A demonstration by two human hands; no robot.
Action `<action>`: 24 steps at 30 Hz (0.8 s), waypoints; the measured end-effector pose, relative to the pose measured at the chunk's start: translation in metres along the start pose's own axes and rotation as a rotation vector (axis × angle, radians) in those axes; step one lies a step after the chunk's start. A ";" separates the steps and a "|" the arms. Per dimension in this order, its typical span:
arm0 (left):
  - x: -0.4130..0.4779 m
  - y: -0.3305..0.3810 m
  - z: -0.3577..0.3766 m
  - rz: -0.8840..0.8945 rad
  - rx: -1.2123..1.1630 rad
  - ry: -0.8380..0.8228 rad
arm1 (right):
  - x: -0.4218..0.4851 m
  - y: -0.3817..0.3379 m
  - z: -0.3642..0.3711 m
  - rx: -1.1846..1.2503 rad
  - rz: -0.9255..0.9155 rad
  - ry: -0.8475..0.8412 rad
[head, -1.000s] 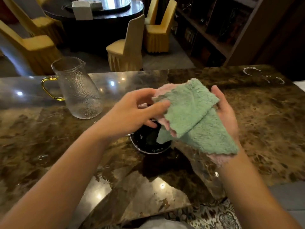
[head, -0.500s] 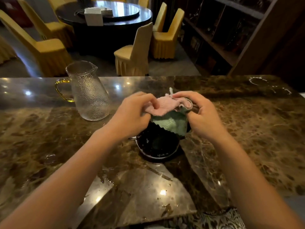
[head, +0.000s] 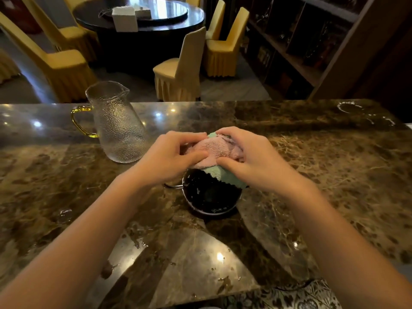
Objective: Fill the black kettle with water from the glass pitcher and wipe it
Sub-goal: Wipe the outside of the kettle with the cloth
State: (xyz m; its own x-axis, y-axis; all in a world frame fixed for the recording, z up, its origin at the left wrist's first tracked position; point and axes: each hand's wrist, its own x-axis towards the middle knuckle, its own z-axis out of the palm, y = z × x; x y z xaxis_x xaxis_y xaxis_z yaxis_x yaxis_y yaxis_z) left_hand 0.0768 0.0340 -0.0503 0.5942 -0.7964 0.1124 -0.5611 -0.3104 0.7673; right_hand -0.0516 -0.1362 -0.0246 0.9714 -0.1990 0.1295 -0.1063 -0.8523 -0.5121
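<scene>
The round black kettle (head: 211, 195) sits in the middle of the shiny brown stone table (head: 334, 175). The left hand (head: 171, 159) and the right hand (head: 249, 159) both press and pinch a soft pink and green cloth (head: 214, 152) on top of the kettle. The bumpy clear glass pitcher (head: 118, 128) stands behind and to the left of the kettle and looks empty. So the wiping step seems to be going on. Next, the cloth likely needs rubbing around the kettle's sides.

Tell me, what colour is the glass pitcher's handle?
Amber-gold, on the clear textured glass pitcher's handle, seen best in the head view.
</scene>
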 end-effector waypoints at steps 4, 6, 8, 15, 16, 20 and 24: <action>-0.008 -0.003 0.013 -0.015 -0.090 0.068 | -0.016 -0.025 0.043 -0.031 0.053 0.261; 0.005 0.001 0.011 -0.012 -0.121 0.040 | -0.009 -0.029 0.044 -0.023 0.036 0.304; 0.022 0.005 0.004 -0.055 -0.184 -0.030 | 0.007 -0.027 0.032 -0.027 0.042 0.261; 0.066 -0.004 -0.004 -0.304 -0.407 -0.196 | 0.060 0.003 0.001 0.103 0.273 -0.013; 0.069 -0.003 -0.001 -0.326 -0.401 -0.199 | 0.059 0.008 0.001 0.077 0.292 -0.002; 0.071 0.010 0.009 -0.256 -0.319 -0.205 | 0.030 0.020 0.004 -0.017 0.231 0.131; 0.063 0.030 0.012 -0.056 -0.101 -0.152 | -0.010 0.018 0.018 0.010 0.079 0.344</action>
State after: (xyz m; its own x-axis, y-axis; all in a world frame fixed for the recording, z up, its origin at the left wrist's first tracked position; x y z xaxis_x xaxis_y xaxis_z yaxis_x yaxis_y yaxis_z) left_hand 0.0904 -0.0316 -0.0283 0.5247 -0.8510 -0.0236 -0.4639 -0.3091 0.8302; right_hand -0.0593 -0.1410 -0.0506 0.8317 -0.4171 0.3666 -0.1747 -0.8232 -0.5402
